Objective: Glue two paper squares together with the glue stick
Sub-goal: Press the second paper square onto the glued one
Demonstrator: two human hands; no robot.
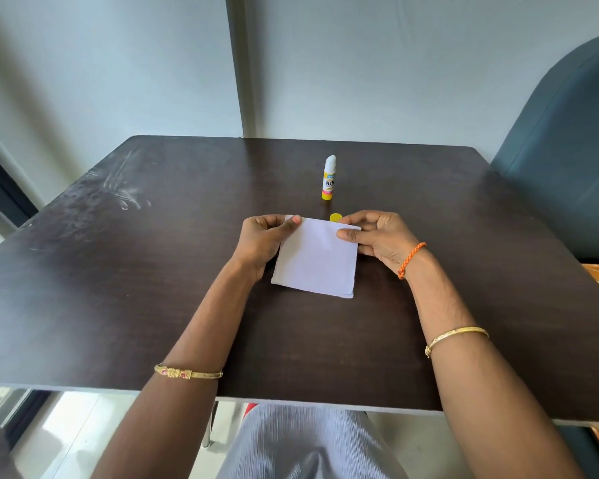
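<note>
Aligning the white paper squares (314, 259) at mid-desk: the left hand (261, 242) and right hand (377, 240) each pinch a far corner. Match all edges, then press flat outward. The uncapped yellow-and-white glue stick (328, 179) stands toward the far edge.

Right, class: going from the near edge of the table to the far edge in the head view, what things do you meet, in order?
Paper squares held by both hands → yellow cap → glue stick, standing uncapped.
</note>
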